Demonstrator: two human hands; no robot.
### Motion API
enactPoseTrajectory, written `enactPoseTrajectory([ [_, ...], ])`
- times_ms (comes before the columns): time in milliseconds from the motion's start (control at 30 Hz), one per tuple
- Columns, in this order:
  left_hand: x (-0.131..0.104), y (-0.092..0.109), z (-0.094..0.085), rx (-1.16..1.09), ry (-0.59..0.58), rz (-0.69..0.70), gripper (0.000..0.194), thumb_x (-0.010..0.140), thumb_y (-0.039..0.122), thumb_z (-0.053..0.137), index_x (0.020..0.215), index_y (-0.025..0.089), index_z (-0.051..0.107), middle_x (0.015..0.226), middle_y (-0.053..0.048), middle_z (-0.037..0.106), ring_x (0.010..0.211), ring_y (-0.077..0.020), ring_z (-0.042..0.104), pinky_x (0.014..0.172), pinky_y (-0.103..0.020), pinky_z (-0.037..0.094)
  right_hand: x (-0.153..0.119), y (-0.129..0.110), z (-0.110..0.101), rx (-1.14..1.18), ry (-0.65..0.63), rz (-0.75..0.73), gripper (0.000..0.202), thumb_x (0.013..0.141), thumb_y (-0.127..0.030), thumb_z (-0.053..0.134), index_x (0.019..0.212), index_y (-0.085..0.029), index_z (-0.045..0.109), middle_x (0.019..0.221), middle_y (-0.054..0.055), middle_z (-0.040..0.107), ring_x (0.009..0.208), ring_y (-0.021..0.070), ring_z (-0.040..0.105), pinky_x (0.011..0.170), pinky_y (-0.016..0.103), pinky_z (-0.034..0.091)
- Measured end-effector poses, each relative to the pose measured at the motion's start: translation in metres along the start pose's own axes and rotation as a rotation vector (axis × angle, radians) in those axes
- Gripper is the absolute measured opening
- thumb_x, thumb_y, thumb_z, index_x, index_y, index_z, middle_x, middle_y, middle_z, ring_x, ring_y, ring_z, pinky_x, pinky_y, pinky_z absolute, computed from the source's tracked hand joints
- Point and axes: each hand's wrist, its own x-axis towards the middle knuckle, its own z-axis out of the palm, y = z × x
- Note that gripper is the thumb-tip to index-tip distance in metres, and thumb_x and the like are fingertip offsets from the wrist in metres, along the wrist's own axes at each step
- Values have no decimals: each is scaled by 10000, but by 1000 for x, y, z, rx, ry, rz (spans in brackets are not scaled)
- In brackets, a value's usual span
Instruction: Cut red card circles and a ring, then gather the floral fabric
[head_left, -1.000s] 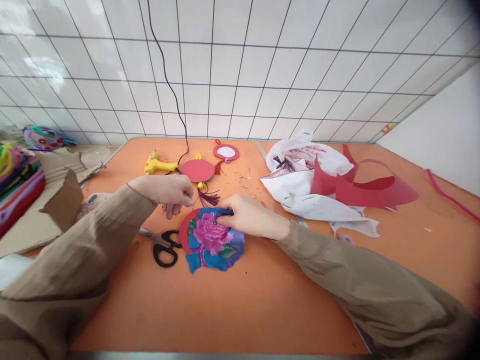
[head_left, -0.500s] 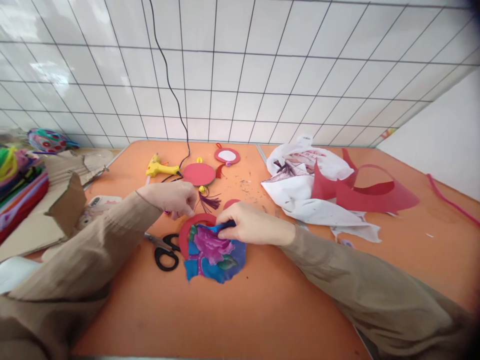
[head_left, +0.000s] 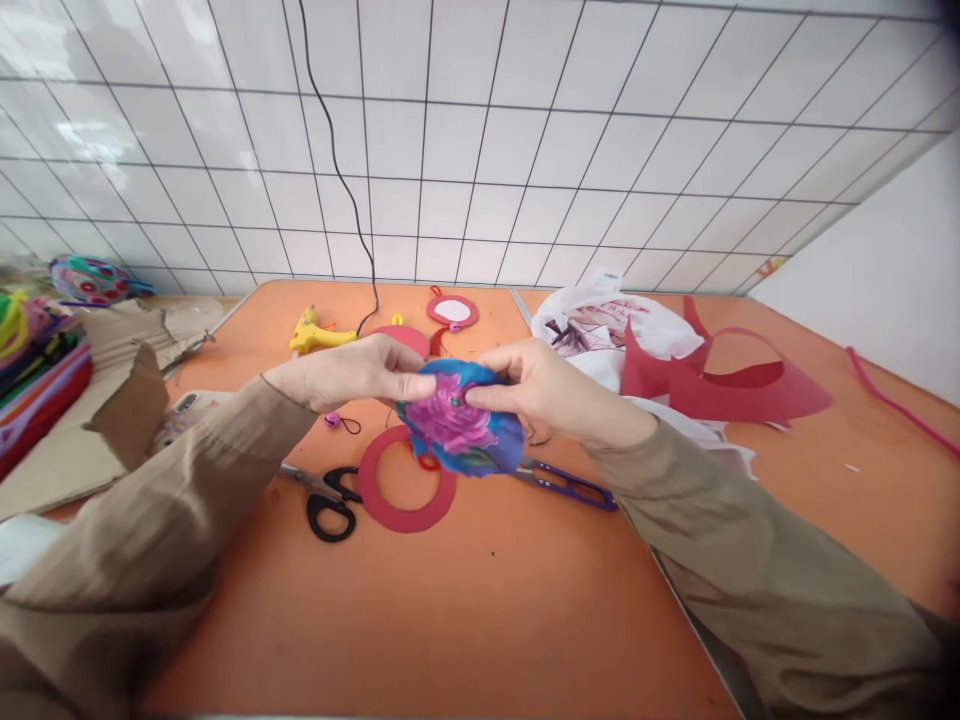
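Observation:
Between my two hands a round piece of blue fabric [head_left: 469, 425] with a pink flower print is held up above the table. My left hand [head_left: 367, 372] pinches its upper left edge, thumb on top. On the upper right, my right hand [head_left: 536, 385] grips the same piece with its thumb over the flower. Below it a red ring [head_left: 409, 505] lies flat, partly covered by the fabric. Black-handled scissors [head_left: 330, 500] touch or nearly touch the ring's left side. Blue-handled thread snips [head_left: 574, 485] lie under my right wrist.
A yellow glue gun [head_left: 322, 335] with a black cord [head_left: 337, 165] lies at the back. Near it are a red disc [head_left: 405, 338] and a red-rimmed ornament [head_left: 453, 312]. A white plastic bag [head_left: 585, 320] and red cut sheet [head_left: 720, 390] lie right; cardboard [head_left: 131, 420] stands left.
The fabric has been lifted off the red ring, which now shows whole apart from its top. My left hand has moved right onto the fabric, and my right hand has risen. The thread snips have come into view.

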Motion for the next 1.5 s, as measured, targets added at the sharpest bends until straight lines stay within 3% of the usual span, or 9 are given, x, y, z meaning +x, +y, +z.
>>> enactPoseTrajectory([
  [33,1,-1,1,-39,-126,-32,163,628,327,741,675,170,735,699,-63,717,676,-209,656,645,-295,502,0,0,-2,39,41,15,110,721,-283,671,726,-174,658,700,2,654,613,141,601,556,252,471],
  [100,3,-4,3,-138,-133,-39,122,670,287,719,711,174,740,690,-42,708,632,-164,630,627,-269,495,1,-1,-4,140,120,40,143,732,-293,668,816,-178,660,779,25,676,662,164,630,577,273,504],
  [300,7,-5,6,-459,107,5,89,695,241,719,665,157,712,590,-2,655,515,-89,558,528,-205,469,1,-4,-8,367,289,-19,598,717,-244,690,1266,-269,455,1001,52,651,858,187,633,709,314,539],
  [533,9,-6,4,-642,264,-30,119,656,221,752,691,121,698,625,-24,661,548,-96,581,565,-214,495,6,7,5,280,342,-85,663,608,-122,720,1212,-290,503,1372,44,435,906,178,625,796,345,536],
  [667,9,-6,6,-534,312,2,156,642,229,757,676,103,672,609,-32,651,530,-107,579,540,-230,485,8,14,16,241,402,-36,562,646,-112,676,1177,-217,523,970,49,659,727,167,646,691,330,546],
  [767,8,-5,9,-418,388,37,227,621,229,769,784,105,672,668,-31,670,573,-122,606,572,-249,497,10,18,15,154,411,-35,506,676,-117,653,1161,-203,535,750,8,662,663,168,649,662,331,547],
  [967,7,-5,10,-266,404,96,722,640,182,733,1317,158,483,612,33,658,613,-133,624,679,-303,512,11,22,9,-70,524,-226,429,671,-70,630,1083,-189,614,1338,89,462,816,151,650,706,302,559],
  [1167,10,-7,10,-12,427,89,339,629,176,712,964,125,717,852,-73,731,820,-225,662,791,-362,515,13,25,5,-156,528,-286,325,681,-52,632,977,-182,665,1251,89,519,1080,220,573,839,341,532],
  [1500,9,-7,11,140,444,91,160,686,219,657,807,130,710,774,-66,717,748,-207,658,718,-330,524,13,22,4,-107,494,-210,256,689,-112,641,943,-138,668,950,75,657,839,188,642,769,348,530],
])
